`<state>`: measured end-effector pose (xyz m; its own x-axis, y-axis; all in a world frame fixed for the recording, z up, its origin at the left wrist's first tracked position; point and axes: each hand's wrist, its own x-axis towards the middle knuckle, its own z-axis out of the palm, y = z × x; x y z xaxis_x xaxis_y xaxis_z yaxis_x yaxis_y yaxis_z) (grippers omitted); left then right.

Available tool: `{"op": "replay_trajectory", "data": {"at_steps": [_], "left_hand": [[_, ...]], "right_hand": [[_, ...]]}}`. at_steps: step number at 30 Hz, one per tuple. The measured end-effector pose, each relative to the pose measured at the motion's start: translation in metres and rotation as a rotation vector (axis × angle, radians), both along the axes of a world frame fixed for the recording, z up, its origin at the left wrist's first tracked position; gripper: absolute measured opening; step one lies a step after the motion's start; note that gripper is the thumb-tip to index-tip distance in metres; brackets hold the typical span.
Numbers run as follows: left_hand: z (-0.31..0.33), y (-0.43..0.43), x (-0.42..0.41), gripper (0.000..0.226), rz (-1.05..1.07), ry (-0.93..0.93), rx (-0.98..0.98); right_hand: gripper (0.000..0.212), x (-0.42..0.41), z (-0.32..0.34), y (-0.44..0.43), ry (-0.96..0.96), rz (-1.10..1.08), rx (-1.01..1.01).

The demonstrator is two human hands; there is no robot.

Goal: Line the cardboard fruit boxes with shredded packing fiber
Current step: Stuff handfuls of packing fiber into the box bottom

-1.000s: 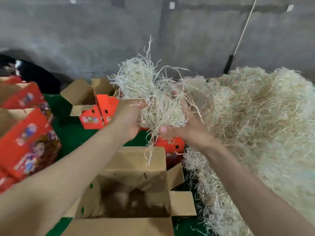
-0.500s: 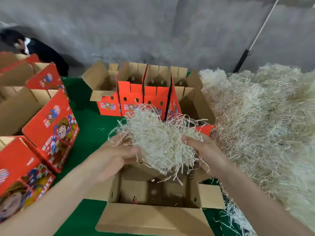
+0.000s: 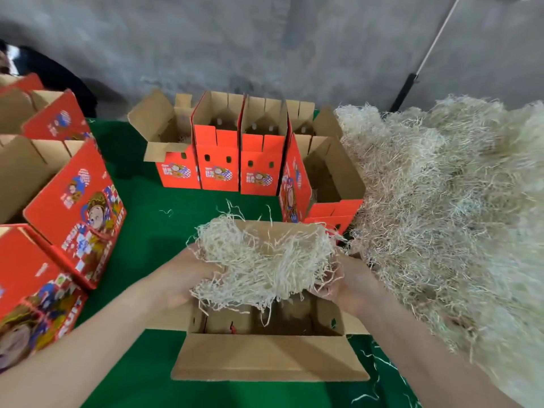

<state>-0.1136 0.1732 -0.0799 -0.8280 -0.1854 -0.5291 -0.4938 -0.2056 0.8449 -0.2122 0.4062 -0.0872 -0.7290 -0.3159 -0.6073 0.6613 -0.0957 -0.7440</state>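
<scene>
pale fiber wad; tangled, stringy, drooping over brown box

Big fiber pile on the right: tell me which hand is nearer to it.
Right. The right hand holds the fiber clump just beside the edge of the big fiber pile; the left hand holds the clump's other side, farther away across the open box.

Fiber wad hid the fingertips of left hand and right hand and the far half of the open box. Fiber heap, at the table right edge, ran out of view. Lettering on the red boxes was too blurred to read.
</scene>
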Motion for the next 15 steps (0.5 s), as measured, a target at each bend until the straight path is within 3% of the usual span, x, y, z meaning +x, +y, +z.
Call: {"op": "replay_trajectory", "data": {"at_steps": [3,4,6,8,10,12,15], "left_hand": [[-0.005,0.013,-0.002,0.115,-0.154,-0.144,-0.002],[-0.005,0.022,-0.004,0.122,-0.230,-0.177,-0.021],[-0.012,0.036,-0.008,0.113,-0.258,-0.216,-0.063],[-0.021,0.039,-0.010,0.098,-0.128,-0.222,-0.092],[-0.030,0.033,-0.013,0.090,-0.039,-0.226,-0.104],[-0.030,0.030,-0.014,0.099,-0.048,-0.214,-0.106],[-0.025,0.036,-0.017,0.109,-0.163,-0.183,-0.133]], "right_hand": [[0.041,0.008,-0.015,-0.009,-0.033,0.176,-0.095],[0.049,0.012,-0.017,-0.012,-0.031,0.265,-0.164],[0.058,0.018,-0.016,-0.015,-0.021,0.395,-0.285],[0.067,0.019,-0.016,-0.014,-0.006,0.381,-0.308],[0.091,0.021,-0.017,-0.012,0.148,0.301,-0.126],[0.105,0.026,-0.016,-0.011,0.441,0.281,0.186],[0.091,0.032,-0.022,-0.020,0.761,0.500,0.496]]}}
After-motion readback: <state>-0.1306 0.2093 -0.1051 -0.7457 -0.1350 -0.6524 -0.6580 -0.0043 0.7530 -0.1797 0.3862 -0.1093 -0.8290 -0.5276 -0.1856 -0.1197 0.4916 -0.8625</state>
